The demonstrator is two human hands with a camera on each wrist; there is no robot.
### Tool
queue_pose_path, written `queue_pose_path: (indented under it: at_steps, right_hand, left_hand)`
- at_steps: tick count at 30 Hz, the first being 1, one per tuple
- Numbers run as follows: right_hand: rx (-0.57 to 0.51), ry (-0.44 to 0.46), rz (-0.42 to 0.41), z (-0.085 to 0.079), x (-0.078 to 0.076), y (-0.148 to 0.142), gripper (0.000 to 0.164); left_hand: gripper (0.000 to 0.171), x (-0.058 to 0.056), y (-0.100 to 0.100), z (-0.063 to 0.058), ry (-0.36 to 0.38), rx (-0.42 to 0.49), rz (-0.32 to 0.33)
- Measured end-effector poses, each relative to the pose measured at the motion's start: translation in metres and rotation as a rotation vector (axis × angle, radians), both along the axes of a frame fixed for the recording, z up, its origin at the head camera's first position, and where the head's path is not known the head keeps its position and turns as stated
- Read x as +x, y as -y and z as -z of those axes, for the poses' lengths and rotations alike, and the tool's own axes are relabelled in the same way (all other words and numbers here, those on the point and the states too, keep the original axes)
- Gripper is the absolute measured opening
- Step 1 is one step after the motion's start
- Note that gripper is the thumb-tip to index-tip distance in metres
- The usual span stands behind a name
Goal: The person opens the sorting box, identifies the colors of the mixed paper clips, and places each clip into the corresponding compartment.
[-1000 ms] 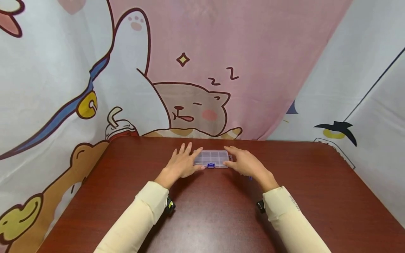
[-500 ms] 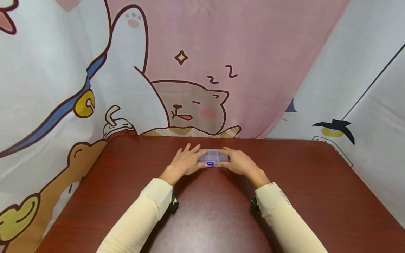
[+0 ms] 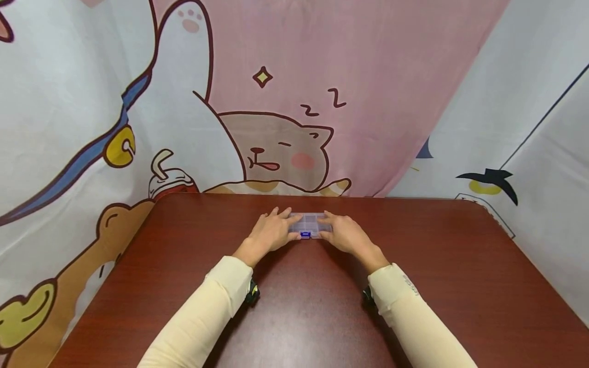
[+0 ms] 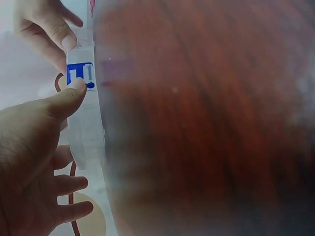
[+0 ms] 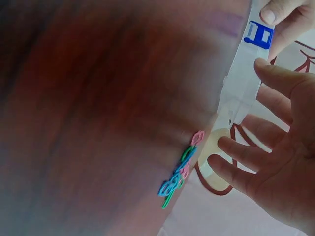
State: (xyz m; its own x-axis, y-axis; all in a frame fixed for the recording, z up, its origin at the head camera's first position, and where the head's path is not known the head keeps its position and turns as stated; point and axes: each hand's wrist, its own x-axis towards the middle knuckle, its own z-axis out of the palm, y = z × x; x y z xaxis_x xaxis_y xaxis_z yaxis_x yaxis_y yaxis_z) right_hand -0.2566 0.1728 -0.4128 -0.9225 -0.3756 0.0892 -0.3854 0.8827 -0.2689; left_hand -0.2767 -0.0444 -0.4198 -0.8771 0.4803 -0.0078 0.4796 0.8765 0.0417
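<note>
A clear plastic compartment box point(image 3: 311, 225) with a blue latch point(image 3: 306, 235) at its front lies on the table, lid shut. My left hand point(image 3: 271, 231) holds its left end, the thumb point(image 4: 74, 93) on the front beside the latch, the index finger over the lid and the other fingers spread. At the right end my right hand point(image 3: 347, 234) holds the box the same way, its thumb at the front edge and its index finger over the lid. Several colourful paper clips point(image 5: 178, 169) lie in a small pile beyond the box's right end, hidden by the right hand in the head view.
The reddish-brown wooden table point(image 3: 303, 317) stretches around the box to a straight back edge. Behind it hangs a cloth printed with cartoon animals point(image 3: 285, 148), and pale cloth also hangs at both sides.
Both hands have moved inward over the ends of the box, the right one more than the left. The paper clips seen beside the right hand earlier are now covered. The head view has tilted slightly.
</note>
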Motion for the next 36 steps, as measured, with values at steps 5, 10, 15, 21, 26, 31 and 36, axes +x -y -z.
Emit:
queue_pose_path:
  at_steps: [5,10,15,21,26,31,36]
  right_hand:
    - [0.042,-0.066,-0.007,-0.001,0.002,0.008,0.034]
    - [0.002,-0.090,-0.007,-0.001,0.005,0.015,0.026]
    - [-0.067,-0.051,0.022,-0.003,0.006,0.021,0.019]
    - [-0.070,-0.046,0.024,-0.005,0.006,0.024,0.016]
    - [-0.063,-0.027,0.025,-0.006,0.002,0.023,0.017]
    - [-0.074,0.017,0.045,-0.010,-0.003,0.023,0.019]
    - [-0.145,0.063,0.065,-0.012,-0.004,0.024,0.021]
  left_hand:
    - [0.061,0.000,-0.001,0.000,-0.019,-0.013,-0.002]
    - [0.061,0.001,-0.001,-0.001,-0.036,-0.028,0.003]
    - [0.061,0.001,-0.001,-0.002,-0.041,-0.037,0.017]
    - [0.063,0.000,0.000,-0.005,-0.042,-0.042,0.031]
    - [0.062,-0.003,0.000,-0.009,-0.017,-0.062,0.051]
    - [0.060,-0.008,-0.002,-0.015,0.051,-0.078,0.065]
    - [0.061,-0.012,-0.002,-0.020,0.120,-0.082,0.054]
